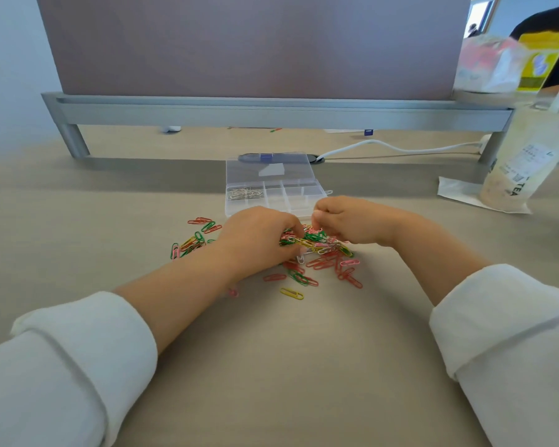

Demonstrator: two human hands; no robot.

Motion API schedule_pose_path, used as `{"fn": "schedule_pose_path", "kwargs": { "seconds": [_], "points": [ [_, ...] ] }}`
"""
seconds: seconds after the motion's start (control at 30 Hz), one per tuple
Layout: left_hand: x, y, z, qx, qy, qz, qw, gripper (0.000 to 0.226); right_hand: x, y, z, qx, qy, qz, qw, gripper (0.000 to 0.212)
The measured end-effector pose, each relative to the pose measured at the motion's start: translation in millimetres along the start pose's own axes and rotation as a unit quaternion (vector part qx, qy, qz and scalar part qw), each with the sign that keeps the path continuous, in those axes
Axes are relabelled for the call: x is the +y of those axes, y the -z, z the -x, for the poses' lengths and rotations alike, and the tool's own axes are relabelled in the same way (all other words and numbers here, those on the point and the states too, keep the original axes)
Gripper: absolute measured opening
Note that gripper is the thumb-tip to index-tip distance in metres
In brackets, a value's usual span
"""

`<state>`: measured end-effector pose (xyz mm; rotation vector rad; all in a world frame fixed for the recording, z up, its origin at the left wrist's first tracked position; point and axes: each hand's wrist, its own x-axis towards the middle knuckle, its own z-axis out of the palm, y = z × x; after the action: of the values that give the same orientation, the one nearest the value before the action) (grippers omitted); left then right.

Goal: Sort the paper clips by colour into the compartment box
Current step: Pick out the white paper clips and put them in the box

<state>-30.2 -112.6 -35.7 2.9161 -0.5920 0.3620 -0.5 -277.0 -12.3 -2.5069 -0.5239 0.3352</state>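
A loose pile of red, green, yellow, pink and white paper clips [323,256] lies on the beige table in front of the clear compartment box [304,196]. The box stands open, with silver clips [244,193] in its far-left compartment. My left hand [259,240] lies over the left half of the pile, its fingers curled round a bunch of clips. Just to the right, my right hand [349,221] has its fingers curled down into the pile's far edge. Whether it holds a clip is hidden. One yellow clip [291,293] lies apart at the near side.
A grey desk divider on metal legs [271,112] runs across the back, with a white cable [394,148] behind the box. A bubble-tea cup [523,162] stands on a napkin at the right. Another person sits at the far right behind bags.
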Motion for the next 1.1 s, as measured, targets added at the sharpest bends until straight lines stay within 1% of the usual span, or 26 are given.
{"fn": "schedule_pose_path", "kwargs": {
  "seconds": [0.07, 0.13, 0.17, 0.3, 0.4, 0.47, 0.57, 0.77, 0.93, 1.03, 1.1],
  "points": [
    [2.9, -2.5, -4.0, -0.015, -0.007, -0.015, 1.000, 0.028, 3.2, 0.7, -2.3, 0.032, 0.012, 0.012, 0.999, 0.037],
    [3.1, -4.0, -4.6, -0.019, -0.009, -0.017, 1.000, 0.024, 6.4, 1.4, -3.0, 0.044, 0.022, 0.035, 0.998, 0.041],
    [2.5, -4.1, -4.5, -0.021, -0.008, -0.016, 1.000, 0.022, 8.4, 2.1, -2.8, 0.037, 0.026, 0.045, 0.998, 0.039],
    [-0.7, -1.4, -2.7, -0.049, 0.003, -0.006, 0.999, 0.019, 14.1, 5.0, -2.5, -0.008, 0.012, 0.073, 0.997, 0.018],
    [-2.8, -1.4, 1.7, -0.067, 0.001, 0.005, 0.998, 0.016, 15.8, 8.6, -1.4, -0.023, 0.004, 0.091, 0.996, 0.010],
    [-3.2, -2.6, 4.8, -0.068, -0.004, 0.032, 0.997, 0.015, 15.5, 10.1, 0.1, -0.034, -0.009, 0.096, 0.995, 0.008],
    [-3.1, -2.9, 5.5, -0.060, -0.002, 0.077, 0.995, 0.012, 13.1, 7.6, 0.2, -0.036, -0.014, 0.105, 0.994, 0.008],
    [-5.3, -1.9, 6.6, -0.059, 0.012, 0.148, 0.987, 0.013, 6.4, 1.5, -0.8, -0.033, 0.005, 0.133, 0.991, 0.007],
    [-9.6, -1.0, 5.1, -0.047, 0.029, 0.209, 0.976, 0.012, 4.5, 0.8, 0.9, -0.008, 0.011, 0.123, 0.992, 0.017],
    [-11.4, 0.1, 4.7, -0.029, 0.030, 0.233, 0.972, 0.015, 3.1, -0.5, 0.3, -0.023, 0.008, 0.123, 0.992, 0.019],
    [-12.0, 0.6, 4.4, -0.023, 0.035, 0.246, 0.968, 0.020, 1.4, -2.1, -0.3, -0.033, 0.000, 0.131, 0.991, 0.022]
  ]
}}
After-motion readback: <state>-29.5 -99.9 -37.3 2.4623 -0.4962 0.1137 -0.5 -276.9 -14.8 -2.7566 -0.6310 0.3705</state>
